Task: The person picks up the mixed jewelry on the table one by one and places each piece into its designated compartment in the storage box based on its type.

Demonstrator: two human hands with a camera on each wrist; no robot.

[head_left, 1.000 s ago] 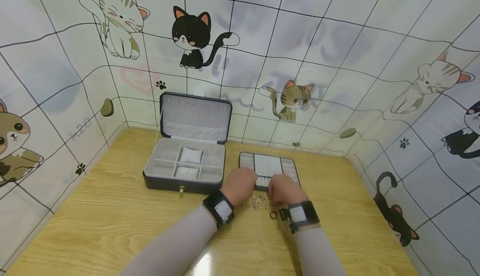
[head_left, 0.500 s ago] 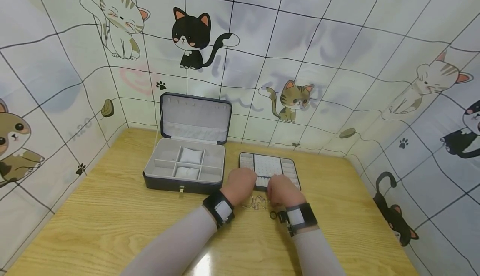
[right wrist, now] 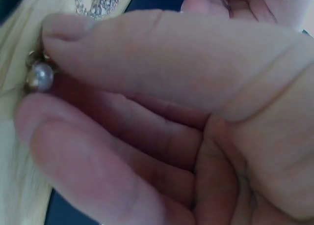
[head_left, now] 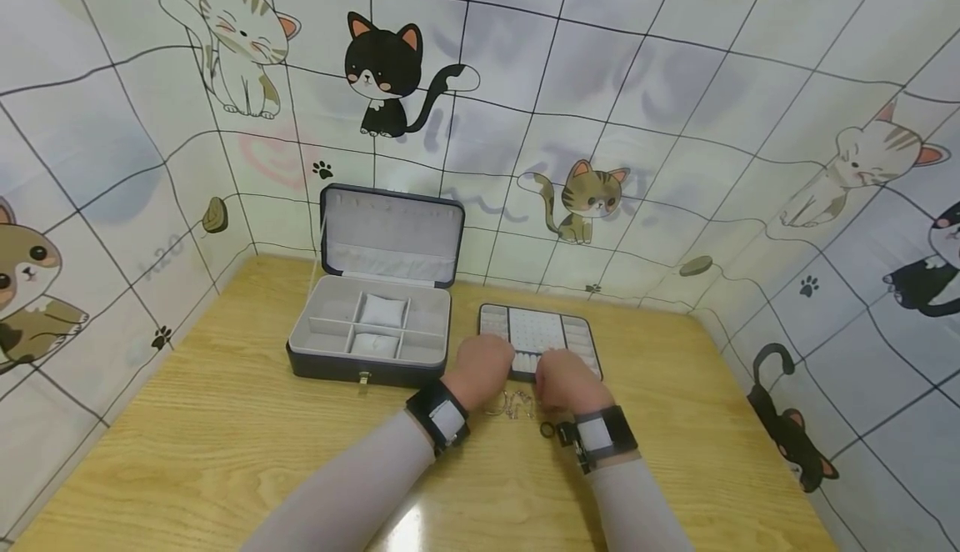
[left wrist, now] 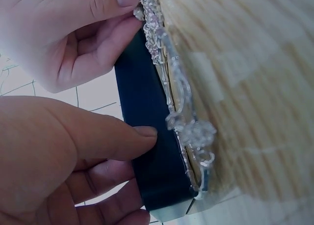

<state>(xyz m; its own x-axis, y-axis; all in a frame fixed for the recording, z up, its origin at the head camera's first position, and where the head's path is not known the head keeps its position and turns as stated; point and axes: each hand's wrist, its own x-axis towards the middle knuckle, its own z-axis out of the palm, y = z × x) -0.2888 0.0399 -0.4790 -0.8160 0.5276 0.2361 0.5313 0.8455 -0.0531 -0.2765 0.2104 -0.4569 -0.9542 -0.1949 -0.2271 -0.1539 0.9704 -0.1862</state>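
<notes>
My left hand [head_left: 482,370] grips the front left edge of a shallow jewelry tray [head_left: 535,332]. In the left wrist view its thumb lies against the tray's dark side [left wrist: 147,161], with the other fingers behind. At the same front edge, further right, my right hand [head_left: 568,378] pinches a small pearl jewelry piece [right wrist: 43,77] between thumb and fingertips; most of the piece is hidden. Silvery bracelets with clear stones [left wrist: 196,132] lie on the table along the tray's front, between the two hands. Close to the right wrist strap rests a dark ring [head_left: 547,429].
A dark jewelry box [head_left: 330,366] stands left of the tray with its lid [head_left: 397,239] raised. Two small white cushions [head_left: 382,312] sit in its compartments. The wooden table [head_left: 225,419] meets cat-printed cloth walls [head_left: 495,68] at the back and sides.
The right wrist has shifted slightly to the left, so its strap is now nearer the dark ring. The left hand, tray and box have stayed in place.
</notes>
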